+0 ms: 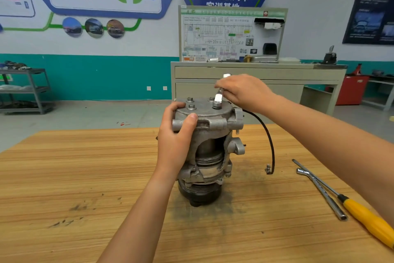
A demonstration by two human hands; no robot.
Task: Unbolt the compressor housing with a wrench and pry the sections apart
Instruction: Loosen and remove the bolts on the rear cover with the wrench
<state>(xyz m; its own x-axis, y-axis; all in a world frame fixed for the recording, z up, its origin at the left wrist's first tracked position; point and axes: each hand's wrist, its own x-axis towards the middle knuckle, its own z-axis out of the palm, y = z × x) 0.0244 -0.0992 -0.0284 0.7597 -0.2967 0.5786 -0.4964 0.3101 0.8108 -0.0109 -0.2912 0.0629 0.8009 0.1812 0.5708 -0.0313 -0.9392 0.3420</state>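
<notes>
Three bolt heads (pixel 189 99) stand bare on the flat top of the compressor (pixel 209 145), and a fourth, nearer the right rim, sits under the socket end of the wrench (pixel 219 97). The compressor stands upright with its dark pulley end down on the wooden table (pixel 85 177), about midway across and closer to the far edge than the near one.

The left hand (pixel 177 135) grips the left rim of the top section, fingers curled over the edge and thumb pressed on the flange below. The right hand (pixel 243 92) is above and behind the right rim, its fingers clenched round the wrench shaft, whose upper end pokes out above the knuckles.

A black cable (pixel 269 141) loops from the housing's right side down to the tabletop. Further right, well apart from the compressor, a yellow-handled screwdriver (pixel 366 218) and a second socket wrench (pixel 322 192) lie side by side, angled toward the near right corner. A broad stretch of wood lies left of the compressor. Beyond the far edge, across some floor, stands a grey cabinet (pixel 255 75).
</notes>
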